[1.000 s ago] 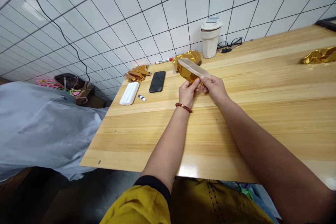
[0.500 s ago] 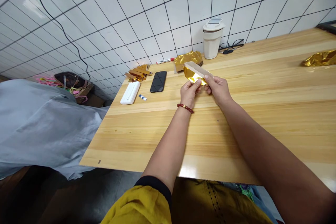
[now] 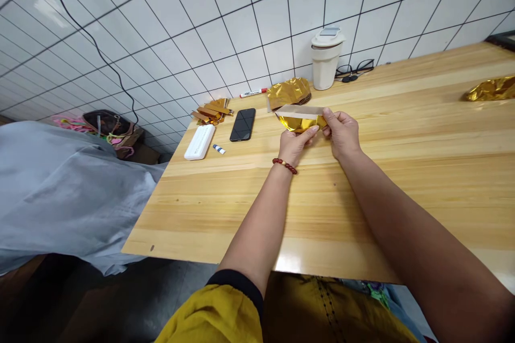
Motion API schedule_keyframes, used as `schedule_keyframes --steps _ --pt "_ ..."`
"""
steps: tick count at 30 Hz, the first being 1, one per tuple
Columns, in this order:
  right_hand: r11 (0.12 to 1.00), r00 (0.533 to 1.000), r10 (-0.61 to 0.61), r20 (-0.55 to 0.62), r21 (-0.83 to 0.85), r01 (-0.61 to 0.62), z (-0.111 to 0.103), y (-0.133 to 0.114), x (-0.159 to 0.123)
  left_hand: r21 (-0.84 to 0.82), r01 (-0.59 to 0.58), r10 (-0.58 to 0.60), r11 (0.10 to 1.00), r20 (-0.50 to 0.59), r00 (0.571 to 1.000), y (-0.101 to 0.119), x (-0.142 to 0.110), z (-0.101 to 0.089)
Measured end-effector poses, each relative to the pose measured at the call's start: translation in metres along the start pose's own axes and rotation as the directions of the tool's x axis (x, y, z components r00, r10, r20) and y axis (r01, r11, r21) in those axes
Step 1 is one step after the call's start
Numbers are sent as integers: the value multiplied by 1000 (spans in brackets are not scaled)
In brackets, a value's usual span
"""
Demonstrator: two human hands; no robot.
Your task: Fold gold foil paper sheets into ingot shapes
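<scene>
A sheet of gold foil paper (image 3: 300, 122) with a pale brown back is held up above the table between both hands. My left hand (image 3: 296, 143) pinches its lower edge, thumb on top. At its right end my right hand (image 3: 341, 129) grips the sheet between thumb and fingers. The upper edge shows a long pale folded strip. Just behind it lies a stack of gold foil sheets (image 3: 290, 92), partly covered by the held sheet. Some fingertips are hidden behind the foil.
On the wooden table (image 3: 225, 203) lie folded gold strips (image 3: 213, 111), a black phone (image 3: 242, 124), a white power bank (image 3: 199, 142), a small blue-white object (image 3: 219, 149) and a marker (image 3: 253, 93). A lidded cup (image 3: 324, 61) stands by glasses (image 3: 354, 71). Gold foil (image 3: 491, 89) lies far right.
The foil sheet has turned so its pale strip lies nearly level. My right hand has shifted slightly right and up to the sheet's right end; my left hand stays almost in place.
</scene>
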State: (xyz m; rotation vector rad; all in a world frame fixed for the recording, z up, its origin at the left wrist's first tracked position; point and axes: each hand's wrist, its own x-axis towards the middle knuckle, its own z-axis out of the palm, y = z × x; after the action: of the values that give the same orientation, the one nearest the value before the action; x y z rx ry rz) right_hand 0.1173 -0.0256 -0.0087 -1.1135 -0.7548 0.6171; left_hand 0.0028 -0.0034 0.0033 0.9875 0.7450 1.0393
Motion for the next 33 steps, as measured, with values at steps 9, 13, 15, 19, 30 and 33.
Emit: schedule_keyframes --steps 9,13,15,19,30,33 --pt "999 981 37 190 5 -38 4 -5 -7 -76 1 -10 997 -122 992 2 5 -2" --pt "994 980 79 183 58 -91 2 -5 -6 -89 -3 -7 996 -110 994 3 4 -2" --pt "994 970 82 228 47 -95 3 -4 -6 -61 -3 -2 998 -72 997 2 3 -2" --pt "997 985 71 159 18 -75 3 -2 -4 -25 -4 3 1000 -38 999 1 2 -2" --pt "1000 994 28 105 4 -28 0 0 -3 -146 11 -31 989 -135 990 5 6 -4" --pt "999 990 41 137 12 -43 1 -2 -6 -137 23 -42 990 -140 989 3 6 -3"
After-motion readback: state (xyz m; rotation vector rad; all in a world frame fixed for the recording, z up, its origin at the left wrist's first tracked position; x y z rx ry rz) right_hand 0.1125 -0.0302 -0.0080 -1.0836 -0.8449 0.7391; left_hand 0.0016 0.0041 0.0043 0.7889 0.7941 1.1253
